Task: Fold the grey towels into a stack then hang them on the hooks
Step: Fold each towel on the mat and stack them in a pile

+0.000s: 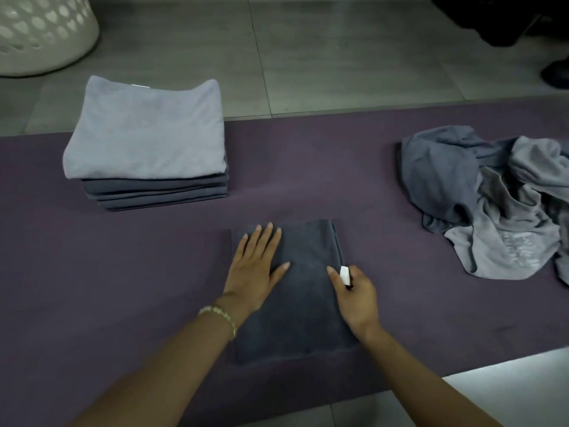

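Grey towel [295, 306] under flat left hand [254, 266], fingers [268, 238] spread; right hand [358, 292] pinches its tagged edge, so tugging could spoil the fold

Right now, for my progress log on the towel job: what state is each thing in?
dark towel, folded flat on the mat.
stack, folded, light towel on top.
loose towels, crumpled, unfolded.
white tag, pinched at the dark towel's right edge.
left hand, flat, pressing the dark towel.
right hand, pinching the white tag.
basket, on the floor, contents hidden.
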Demonstrator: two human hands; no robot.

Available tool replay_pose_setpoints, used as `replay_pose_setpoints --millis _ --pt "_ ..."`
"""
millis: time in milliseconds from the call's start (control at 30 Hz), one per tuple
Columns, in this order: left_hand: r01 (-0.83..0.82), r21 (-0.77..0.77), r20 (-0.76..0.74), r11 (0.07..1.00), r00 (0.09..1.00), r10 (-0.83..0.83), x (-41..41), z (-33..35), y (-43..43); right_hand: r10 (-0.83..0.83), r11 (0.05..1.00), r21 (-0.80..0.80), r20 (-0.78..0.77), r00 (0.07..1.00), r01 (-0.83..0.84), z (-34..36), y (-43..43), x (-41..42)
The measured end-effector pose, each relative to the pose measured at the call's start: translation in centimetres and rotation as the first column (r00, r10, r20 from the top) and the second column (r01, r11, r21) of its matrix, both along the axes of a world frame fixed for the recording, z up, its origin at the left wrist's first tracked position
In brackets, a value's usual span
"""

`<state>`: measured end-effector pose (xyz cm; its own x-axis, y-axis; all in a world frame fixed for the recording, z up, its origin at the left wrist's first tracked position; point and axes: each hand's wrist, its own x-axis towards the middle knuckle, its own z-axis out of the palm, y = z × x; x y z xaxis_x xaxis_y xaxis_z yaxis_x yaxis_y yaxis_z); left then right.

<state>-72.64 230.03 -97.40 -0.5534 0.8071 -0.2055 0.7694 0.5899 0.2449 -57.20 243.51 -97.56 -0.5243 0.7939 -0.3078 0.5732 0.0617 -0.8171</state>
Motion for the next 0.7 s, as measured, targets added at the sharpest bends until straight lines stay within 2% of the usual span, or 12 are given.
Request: replay_pose_setpoints --millis 100,200,267,367,467,633,700 --pt "-0.028 -0.044 0.069 0.999 0.997 0.031 -3.1 1.2 2.3 -0.01 0.998 -0.055 -0.01 1.0 0.009 0.0 0.4 0.1" --pt "-0.044 -0.099 0.172 0.994 0.983 0.06 -5.4 1.8 3.8 0.033 0.999 -0.038 0.018 0.999 -0.032 0.1 0.9 0.2" --pt "-0.061 -0.187 0.262 0.98 0.959 0.109 -6.5 2.4 4.7 0.054 0.998 -0.032 0.04 0.998 -0.053 0.2 1.1 0.2" --pt "0.016 -0.349 0.252 0.937 0.965 0.077 -7.1 3.7 6.0 0.057 0.997 -0.046 0.045 0.997 -0.055 0.1 1.6 0.3" --pt "0.041 -0.33 0.274 0.943 0.96 0.054 -6.8 4.5 6.7 0.057 0.995 -0.082 0.043 0.997 -0.054 -0.2 1.9 0.5" --pt "0.059 -0.418 0.459 0.907 0.875 0.154 -5.7 7.9 7.0 0.071 0.985 -0.157 -0.004 0.997 -0.07 -0.3 2.3 1.9" --pt "0.032 -0.401 0.562 0.916 0.798 0.218 -5.0 10.4 6.7 0.071 0.97 -0.227 -0.061 0.996 -0.084 0.2 2.2 2.7"
